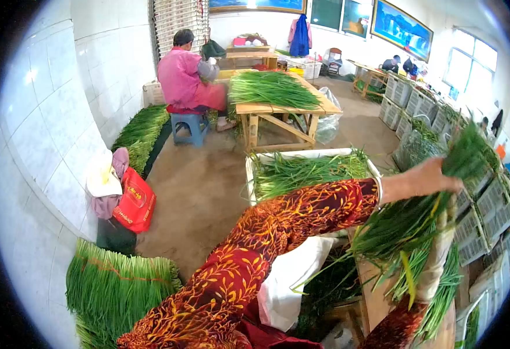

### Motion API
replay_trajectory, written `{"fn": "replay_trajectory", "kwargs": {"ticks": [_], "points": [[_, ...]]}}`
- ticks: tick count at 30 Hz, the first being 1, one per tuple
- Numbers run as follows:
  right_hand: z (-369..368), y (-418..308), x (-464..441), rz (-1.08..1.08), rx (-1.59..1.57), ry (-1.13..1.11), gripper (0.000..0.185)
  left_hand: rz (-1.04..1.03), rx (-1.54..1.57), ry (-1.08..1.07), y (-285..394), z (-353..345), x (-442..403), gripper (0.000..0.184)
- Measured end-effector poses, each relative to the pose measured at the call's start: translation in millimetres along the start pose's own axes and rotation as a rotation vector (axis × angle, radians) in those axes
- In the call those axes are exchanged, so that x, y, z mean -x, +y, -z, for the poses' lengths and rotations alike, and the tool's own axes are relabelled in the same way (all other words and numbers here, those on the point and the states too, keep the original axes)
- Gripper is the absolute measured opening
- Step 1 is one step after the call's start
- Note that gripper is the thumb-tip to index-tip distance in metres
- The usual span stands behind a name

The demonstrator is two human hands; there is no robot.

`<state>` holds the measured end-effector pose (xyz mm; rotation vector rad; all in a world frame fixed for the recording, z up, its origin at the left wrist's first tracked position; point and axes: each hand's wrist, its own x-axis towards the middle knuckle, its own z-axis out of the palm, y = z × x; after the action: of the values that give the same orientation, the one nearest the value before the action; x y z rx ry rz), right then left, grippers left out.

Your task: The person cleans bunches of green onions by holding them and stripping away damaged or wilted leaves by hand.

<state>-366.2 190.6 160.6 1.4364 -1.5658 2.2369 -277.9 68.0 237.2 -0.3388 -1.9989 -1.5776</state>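
Note:
My left hand reaches across to the right side of the head view, its fingers wrapped around long thin green stalks. Leafy ends of greens hang below that hand. My right arm comes up from the bottom edge, with a pale covering past its patterned cuff; the fingers of my right hand are hidden near the greens. Under the arms, more stalks lie on a wooden table.
A white-rimmed crate of greens stands ahead. Bundled stalks and a red bag lie left. A person in pink sits on a blue stool beside a wooden table. Stacked crates line the right.

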Motion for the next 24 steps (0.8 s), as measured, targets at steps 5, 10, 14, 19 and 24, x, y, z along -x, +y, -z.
{"fn": "replay_trajectory", "kwargs": {"ticks": [5,10,14,19,24], "points": [[-39.3,-38.0,50.6,0.459,0.382,-0.085,0.067,0.375,-0.088,0.576,53.2,2.4,6.8,0.069],[-60.3,-24.5,126.9,0.538,0.715,-0.102,0.033,-0.355,-0.912,0.111,90.4,60.9,39.1,0.059],[-55.5,21.1,177.8,-0.074,0.142,-0.294,0.012,0.077,0.011,0.236,136.3,48.0,30.4,0.017],[-42.8,-1.9,192.1,0.171,0.457,-0.374,0.007,0.122,0.024,0.424,129.3,79.1,13.5,0.018],[6.6,73.9,312.0,-0.223,0.502,-0.371,0.015,0.079,-0.024,0.565,139.1,98.1,21.3,0.017]]}}
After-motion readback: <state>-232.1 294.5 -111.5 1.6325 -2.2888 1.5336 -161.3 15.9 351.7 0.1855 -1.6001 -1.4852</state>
